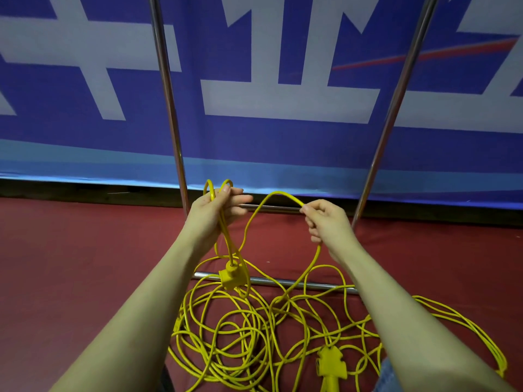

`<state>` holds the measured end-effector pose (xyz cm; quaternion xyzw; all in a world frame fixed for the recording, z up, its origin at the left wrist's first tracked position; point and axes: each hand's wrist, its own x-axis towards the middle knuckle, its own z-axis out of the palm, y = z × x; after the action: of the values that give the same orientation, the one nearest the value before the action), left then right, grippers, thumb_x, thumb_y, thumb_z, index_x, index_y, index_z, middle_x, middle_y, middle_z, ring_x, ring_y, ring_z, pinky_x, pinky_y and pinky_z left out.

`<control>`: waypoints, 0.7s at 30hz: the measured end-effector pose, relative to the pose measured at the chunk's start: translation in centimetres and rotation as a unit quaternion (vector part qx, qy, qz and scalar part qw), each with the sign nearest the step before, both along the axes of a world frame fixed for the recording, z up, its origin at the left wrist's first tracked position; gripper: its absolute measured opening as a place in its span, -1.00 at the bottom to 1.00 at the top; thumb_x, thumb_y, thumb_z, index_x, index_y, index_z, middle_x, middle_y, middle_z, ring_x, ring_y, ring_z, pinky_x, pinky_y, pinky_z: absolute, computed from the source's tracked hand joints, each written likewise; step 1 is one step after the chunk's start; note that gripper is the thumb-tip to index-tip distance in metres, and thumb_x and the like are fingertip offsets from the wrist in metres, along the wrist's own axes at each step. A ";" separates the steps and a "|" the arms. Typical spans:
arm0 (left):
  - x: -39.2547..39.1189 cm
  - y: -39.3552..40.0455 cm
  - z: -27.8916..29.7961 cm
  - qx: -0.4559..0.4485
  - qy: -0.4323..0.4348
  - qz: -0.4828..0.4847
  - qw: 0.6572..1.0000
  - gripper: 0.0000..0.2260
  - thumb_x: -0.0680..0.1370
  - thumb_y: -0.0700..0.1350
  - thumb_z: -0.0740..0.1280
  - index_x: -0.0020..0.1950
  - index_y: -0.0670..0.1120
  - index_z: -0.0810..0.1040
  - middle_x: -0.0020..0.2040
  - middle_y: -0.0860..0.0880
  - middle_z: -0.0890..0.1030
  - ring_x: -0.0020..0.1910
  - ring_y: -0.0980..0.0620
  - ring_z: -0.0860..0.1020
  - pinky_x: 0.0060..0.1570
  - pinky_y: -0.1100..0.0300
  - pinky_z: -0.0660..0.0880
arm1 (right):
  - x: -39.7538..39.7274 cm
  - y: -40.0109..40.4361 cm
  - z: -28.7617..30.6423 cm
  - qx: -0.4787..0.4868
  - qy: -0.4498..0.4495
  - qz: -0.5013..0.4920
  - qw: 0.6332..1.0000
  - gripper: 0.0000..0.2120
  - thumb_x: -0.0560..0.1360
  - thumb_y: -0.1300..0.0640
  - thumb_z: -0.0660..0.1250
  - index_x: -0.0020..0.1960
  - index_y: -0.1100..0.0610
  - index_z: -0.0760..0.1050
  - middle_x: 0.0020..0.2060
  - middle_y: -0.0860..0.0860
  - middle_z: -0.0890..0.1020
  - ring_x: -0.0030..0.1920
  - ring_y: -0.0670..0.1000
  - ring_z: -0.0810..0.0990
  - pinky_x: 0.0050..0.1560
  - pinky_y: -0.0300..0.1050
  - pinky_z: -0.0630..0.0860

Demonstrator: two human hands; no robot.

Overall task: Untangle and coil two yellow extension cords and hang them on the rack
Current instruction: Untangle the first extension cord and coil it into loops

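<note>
Gripping 2 small loops of yellow cord (223, 222) in the left hand (218, 210), right hand (325, 222) pinching the same cord's arc, socket block (229, 277) dangling below, tangled cords (254, 335) lying on the red floor (70, 250) by the rack (169, 108).

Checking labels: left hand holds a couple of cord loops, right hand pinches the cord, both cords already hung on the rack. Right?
Not hung. The head view shows the yellow cords tangled on the red floor by the rack. Left hand loops and right hand pinch are correct.
</note>
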<state>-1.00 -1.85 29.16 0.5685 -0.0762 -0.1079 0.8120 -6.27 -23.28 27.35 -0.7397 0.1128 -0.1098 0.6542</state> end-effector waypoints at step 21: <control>-0.2 -0.4 -0.5 0.114 -0.039 -0.035 0.992 -0.62 0.69 0.00 0.07 0.51 0.17 0.16 -0.23 -0.06 0.64 -0.44 0.03 0.54 -0.26 0.11 0.55 | -1.1 2.4 2.7 -0.363 0.067 0.362 0.856 -0.89 0.47 0.24 0.39 -0.19 0.07 0.61 -0.29 -0.10 0.50 -0.30 -0.26 0.40 -0.01 -0.23 0.33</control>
<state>-1.20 -2.21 28.63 0.6583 -0.1148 -0.1222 0.7338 -7.33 -20.92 30.06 -0.9189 -0.1677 0.1515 0.3234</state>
